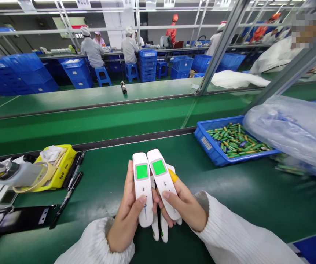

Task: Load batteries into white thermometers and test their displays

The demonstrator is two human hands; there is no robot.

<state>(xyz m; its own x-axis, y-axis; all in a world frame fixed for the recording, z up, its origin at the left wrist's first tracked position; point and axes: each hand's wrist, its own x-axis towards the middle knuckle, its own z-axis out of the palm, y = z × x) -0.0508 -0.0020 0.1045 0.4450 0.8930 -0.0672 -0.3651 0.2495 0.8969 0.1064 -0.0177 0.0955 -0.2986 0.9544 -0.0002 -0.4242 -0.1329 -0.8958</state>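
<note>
My left hand (126, 216) is closed round a white handheld thermometer (143, 189) whose small screen glows green. My right hand (184, 209) is closed round a second white thermometer (163, 187), also lit green, held side by side with the first. More white handles of the same kind (159, 229) stick out below between my hands. A yellow cot covers a fingertip of my right hand. Both hands hover over the green bench (229, 198), and both arms wear white knit sleeves.
A blue tray (211, 148) of green batteries sits at right, beside a clear plastic bag (292, 128). At left lie a yellow box (60, 167), tape, pens and black devices. A dark cylinder (123, 87) lies on the far belt. Workers in white sit beyond among blue crates.
</note>
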